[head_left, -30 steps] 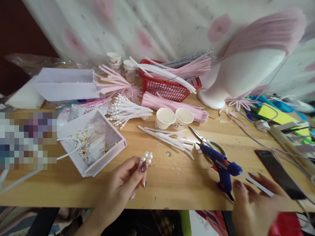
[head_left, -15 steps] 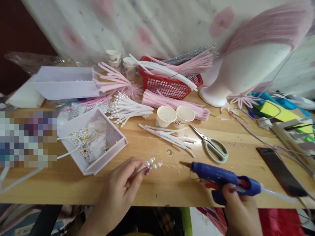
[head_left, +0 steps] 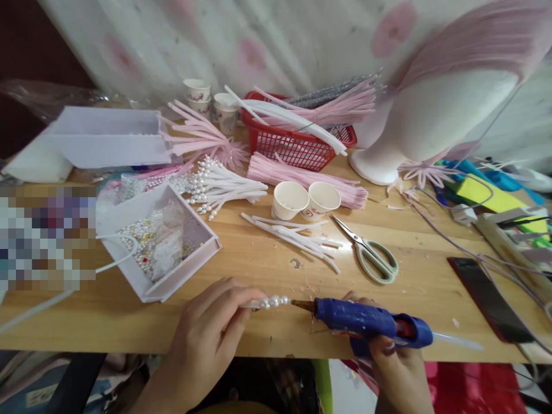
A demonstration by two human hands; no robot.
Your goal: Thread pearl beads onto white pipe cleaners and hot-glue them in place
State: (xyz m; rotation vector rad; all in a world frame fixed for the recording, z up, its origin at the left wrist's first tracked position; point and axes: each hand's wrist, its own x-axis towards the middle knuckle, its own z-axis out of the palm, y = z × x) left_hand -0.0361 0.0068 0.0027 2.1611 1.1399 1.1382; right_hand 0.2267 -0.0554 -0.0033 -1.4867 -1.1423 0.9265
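Near the table's front edge, my left hand is closed in a pinch on pearl-tipped white stems, their beads pointing right. My right hand is wrapped round the grip of a blue glue gun. Its brown nozzle reaches left to the end bead, touching it or very close; I cannot tell which. A clear glue stick sticks out of the gun's back. Beyond my hands lie loose white stems and scissors with pale green handles.
A white box of beads stands left, with a bundle of pearl-tipped stems behind it. Two paper cups are at the middle. Behind are a red basket and a white mannequin head. A phone and cables lie right.
My right hand has picked up the glue gun from beside the scissors and carried it left, to the beads. My left hand has turned the stems so the beads point right.
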